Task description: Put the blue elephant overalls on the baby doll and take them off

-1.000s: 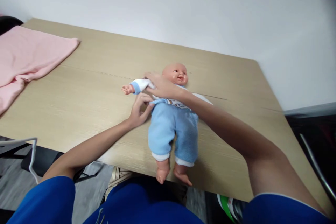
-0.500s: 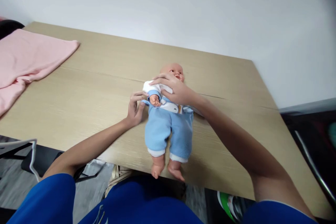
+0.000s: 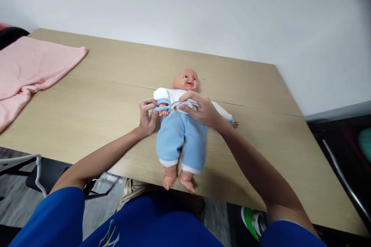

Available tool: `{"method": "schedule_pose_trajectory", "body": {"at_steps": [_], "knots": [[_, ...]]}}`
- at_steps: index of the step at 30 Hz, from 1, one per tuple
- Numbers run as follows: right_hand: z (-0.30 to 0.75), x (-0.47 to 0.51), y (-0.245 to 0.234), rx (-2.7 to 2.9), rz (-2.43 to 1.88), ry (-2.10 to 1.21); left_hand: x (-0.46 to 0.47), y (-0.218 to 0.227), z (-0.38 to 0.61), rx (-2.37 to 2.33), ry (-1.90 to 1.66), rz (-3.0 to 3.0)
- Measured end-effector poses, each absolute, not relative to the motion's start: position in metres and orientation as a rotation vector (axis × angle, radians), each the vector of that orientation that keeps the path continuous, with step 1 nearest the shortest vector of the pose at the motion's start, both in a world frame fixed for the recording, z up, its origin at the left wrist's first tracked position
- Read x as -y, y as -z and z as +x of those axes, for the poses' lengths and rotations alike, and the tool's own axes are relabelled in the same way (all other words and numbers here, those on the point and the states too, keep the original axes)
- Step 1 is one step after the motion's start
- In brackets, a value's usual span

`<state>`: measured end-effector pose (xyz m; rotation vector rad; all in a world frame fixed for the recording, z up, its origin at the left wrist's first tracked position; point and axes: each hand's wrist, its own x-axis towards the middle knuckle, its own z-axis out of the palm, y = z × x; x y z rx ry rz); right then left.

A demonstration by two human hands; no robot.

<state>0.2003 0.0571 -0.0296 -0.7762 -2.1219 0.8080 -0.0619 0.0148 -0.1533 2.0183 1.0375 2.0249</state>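
A baby doll [image 3: 182,79] lies on its back, its feet towards me, in blue trousers [image 3: 181,135] and a white top [image 3: 174,94] with blue cuffs. My left hand [image 3: 147,117] is closed in a pinch on the top's light-blue edge, beside the doll's small hand [image 3: 164,112]. Across the doll's belly, my right hand [image 3: 205,112] is closed with thumb and fingers on the front of the top, by a printed white patch. The doll's other arm stretches out to the right, partly behind my right hand.
The doll rests on a light wooden table [image 3: 116,100] with a seam across it. A pink cloth [image 3: 40,63] lies at the left end. Behind the table stands a white wall [image 3: 185,11]. A green and white item [image 3: 249,220] sits below the front edge.
My right hand has moved down from the doll's upper chest to the front of its top, uncovering the chin. The blue edge is now pulled straight from my left hand. The doll's far arm shows more.
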Motion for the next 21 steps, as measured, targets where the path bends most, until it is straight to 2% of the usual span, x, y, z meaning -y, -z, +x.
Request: {"method": "schedule_pose_trajectory", "body": {"at_steps": [6, 13, 21], "knots": [[0.185, -0.066, 0.053, 1.925, -0.850, -0.696, -0.018, 0.147, -0.055, -1.023, -1.956, 1.596], [0.178, -0.072, 0.063, 2.032, -0.716, -0.516, -0.025, 0.142, -0.057, -1.161, -1.827, 1.317], [0.172, -0.088, 0.065, 1.853, -1.074, -0.817, -0.048, 0.131, -0.062, -1.063, -1.661, 1.226]]}}
